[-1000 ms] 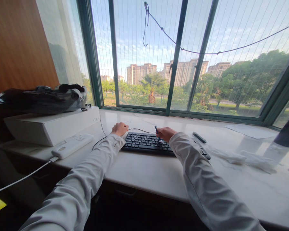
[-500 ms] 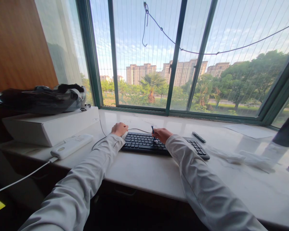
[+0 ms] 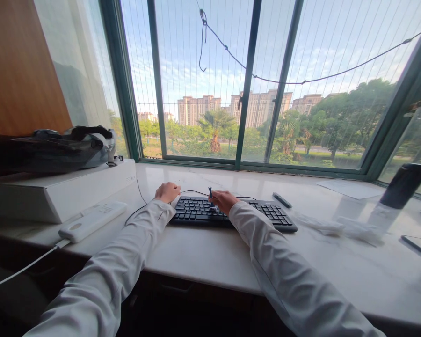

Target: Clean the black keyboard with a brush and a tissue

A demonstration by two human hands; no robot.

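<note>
A black keyboard [image 3: 275,213] lies on the white marble-like counter, its number pad at the right end. In my right hand [image 3: 224,201] is a slim dark-blue tool [image 3: 210,193], pinched between the fingers and held upright over the keys. Its upper end is splayed; the lower end meets the keys near a pale spot, and its exact shape is too small to make out. At the keyboard's upper left corner rests my left hand [image 3: 167,192] with curled fingers. Whether it grips the keyboard's edge or something else is hidden.
To the left, a white box [image 3: 87,187] carries a dark bag [image 3: 66,147]; before it lies a white power strip [image 3: 93,222]. On the right are a dark pen-like object [image 3: 282,200], crumpled clear plastic [image 3: 340,227], paper [image 3: 349,188] and a black cylinder [image 3: 405,186]. Windows stand behind.
The camera view has swung slightly right and up. My right hand and the tool have shifted a little left along the keys. My left hand keeps its place by the keyboard corner.
</note>
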